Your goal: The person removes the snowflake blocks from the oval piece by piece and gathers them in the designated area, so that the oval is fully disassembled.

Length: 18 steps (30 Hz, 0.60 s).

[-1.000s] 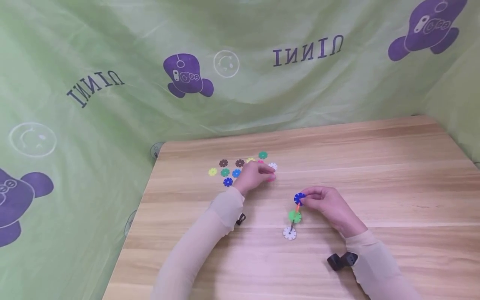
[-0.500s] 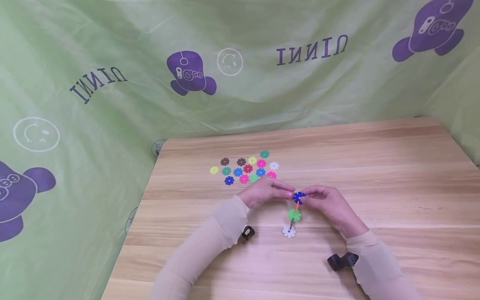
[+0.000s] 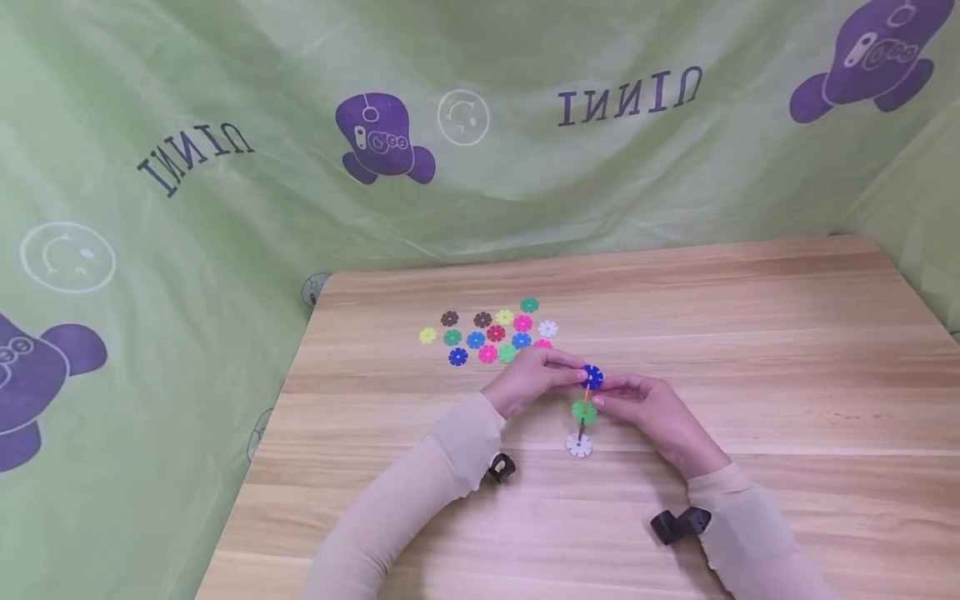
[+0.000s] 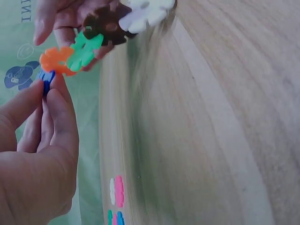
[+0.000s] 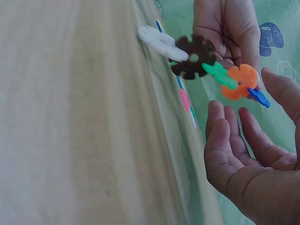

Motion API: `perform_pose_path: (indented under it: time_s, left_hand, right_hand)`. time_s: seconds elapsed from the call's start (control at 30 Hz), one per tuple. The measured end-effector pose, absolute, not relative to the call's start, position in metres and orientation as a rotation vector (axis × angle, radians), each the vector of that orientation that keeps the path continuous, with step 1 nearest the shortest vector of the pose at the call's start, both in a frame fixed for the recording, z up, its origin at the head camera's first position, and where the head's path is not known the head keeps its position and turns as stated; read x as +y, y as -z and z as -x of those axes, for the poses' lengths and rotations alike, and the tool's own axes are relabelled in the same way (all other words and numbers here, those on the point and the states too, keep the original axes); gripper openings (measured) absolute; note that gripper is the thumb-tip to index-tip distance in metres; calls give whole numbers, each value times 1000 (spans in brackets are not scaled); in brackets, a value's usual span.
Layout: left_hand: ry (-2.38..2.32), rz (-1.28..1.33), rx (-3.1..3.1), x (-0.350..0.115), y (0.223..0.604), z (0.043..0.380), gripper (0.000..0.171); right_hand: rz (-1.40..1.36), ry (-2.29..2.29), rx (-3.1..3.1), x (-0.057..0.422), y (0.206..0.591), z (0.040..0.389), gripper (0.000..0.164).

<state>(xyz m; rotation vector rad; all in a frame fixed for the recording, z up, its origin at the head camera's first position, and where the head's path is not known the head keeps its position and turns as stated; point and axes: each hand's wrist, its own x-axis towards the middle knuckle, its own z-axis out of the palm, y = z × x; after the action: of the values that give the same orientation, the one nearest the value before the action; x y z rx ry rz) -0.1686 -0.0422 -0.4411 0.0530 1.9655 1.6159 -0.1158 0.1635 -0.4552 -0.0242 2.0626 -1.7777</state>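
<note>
A chain of notched plastic snowflake discs hangs between the hands: a blue disc (image 3: 592,377) on top, then an orange disc (image 5: 239,81), a green disc (image 3: 584,411), a brown disc (image 5: 193,56) and a white disc (image 3: 578,445) lowest. Each is slotted edgewise into its neighbour. My left hand (image 3: 531,379) pinches the blue disc between thumb and forefinger, plain in the left wrist view. Just right of the chain is my right hand (image 3: 663,419). Its fingers are spread around bare space in the right wrist view, close by the blue and orange discs.
Several loose discs lie flat on the wooden table (image 3: 750,350) beyond the left hand, among them a dark blue disc (image 3: 458,357), a red disc (image 3: 496,333) and a white disc (image 3: 548,328). A green printed curtain (image 3: 510,200) hangs behind the table.
My left hand has come from the loose discs to the chain and now pinches the blue disc. My right hand has let go of that disc. The chain has shifted slightly up and left.
</note>
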Motion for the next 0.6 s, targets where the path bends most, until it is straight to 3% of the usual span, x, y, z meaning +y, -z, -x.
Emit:
perform_pose_path:
  time_s: [0.6]
  left_hand:
    - [-1645,-56,1980,-37,439,170,23]
  right_hand:
    - [-18,1804,2061,156,454,116,57]
